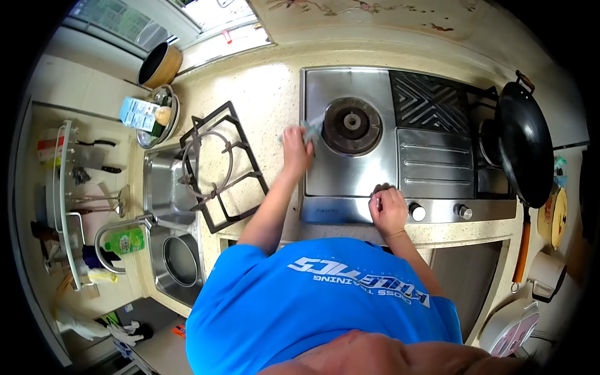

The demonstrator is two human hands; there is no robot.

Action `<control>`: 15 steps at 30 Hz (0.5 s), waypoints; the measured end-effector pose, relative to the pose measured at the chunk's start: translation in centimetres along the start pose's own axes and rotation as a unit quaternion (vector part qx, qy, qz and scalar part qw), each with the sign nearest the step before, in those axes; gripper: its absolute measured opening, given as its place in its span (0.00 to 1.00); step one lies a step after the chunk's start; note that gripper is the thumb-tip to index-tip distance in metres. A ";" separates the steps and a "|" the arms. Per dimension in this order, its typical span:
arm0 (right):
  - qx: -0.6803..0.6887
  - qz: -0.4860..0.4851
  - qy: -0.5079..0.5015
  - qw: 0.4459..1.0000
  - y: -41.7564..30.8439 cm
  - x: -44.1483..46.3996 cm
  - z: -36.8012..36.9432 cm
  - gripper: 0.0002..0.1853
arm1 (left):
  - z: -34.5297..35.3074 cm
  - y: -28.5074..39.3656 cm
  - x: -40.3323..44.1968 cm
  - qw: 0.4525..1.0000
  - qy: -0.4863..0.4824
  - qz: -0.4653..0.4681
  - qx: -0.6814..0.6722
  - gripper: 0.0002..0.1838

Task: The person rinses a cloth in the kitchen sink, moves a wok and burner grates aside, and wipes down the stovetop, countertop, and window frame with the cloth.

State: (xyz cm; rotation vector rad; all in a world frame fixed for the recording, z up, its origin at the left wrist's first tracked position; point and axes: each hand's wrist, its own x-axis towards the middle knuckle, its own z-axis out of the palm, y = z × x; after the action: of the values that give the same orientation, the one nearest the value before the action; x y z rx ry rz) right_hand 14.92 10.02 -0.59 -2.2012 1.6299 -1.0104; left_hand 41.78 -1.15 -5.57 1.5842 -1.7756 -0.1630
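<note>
My left hand (296, 151) is closed on a bluish-green cloth (312, 131) at the left edge of the stainless steel gas stove (337, 172). Part of the cloth reaches onto the steel, close to the bare round burner (352, 126). With fingers curled, my right hand (389, 212) rests at the stove's front control panel (337, 211), left of two knobs (417, 212). A small dark patch shows just beyond its knuckles; whether that is an object or a reflection is unclear. What lies under those fingers is hidden. A black pan support (247, 144) lies on the counter, left of my left arm.
Left is a double sink (169, 215) with a round pan (180, 261), a faucet (103, 234) and a green bottle (125, 240). A brown pot (160, 65) stands by the window. A black wok (524, 144) leans at the stove's right, its wooden handle (522, 250) projecting forward.
</note>
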 end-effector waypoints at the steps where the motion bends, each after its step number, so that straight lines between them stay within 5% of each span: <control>1: -0.001 0.002 0.002 1.000 0.1 -0.1 0.0 0.05 | -1.3 1.4 -2.5 1.000 -0.011 -0.013 -0.006 0.20; 7: 0.008 0.013 -0.002 1.000 0.1 -0.1 0.2 0.05 | -6.7 6.0 -11.4 0.989 -0.050 -0.089 -0.108 0.18; 15: 0.004 0.007 -0.005 1.000 0.2 0.1 0.1 0.05 | -1.0 1.7 -1.3 0.998 0.019 -0.032 -0.040 0.18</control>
State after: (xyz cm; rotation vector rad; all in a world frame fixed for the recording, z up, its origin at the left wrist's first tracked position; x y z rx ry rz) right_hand 14.87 9.82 -0.72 -2.1836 1.6315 -0.9976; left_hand 40.90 0.82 -4.51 1.5777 -1.6700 -0.2312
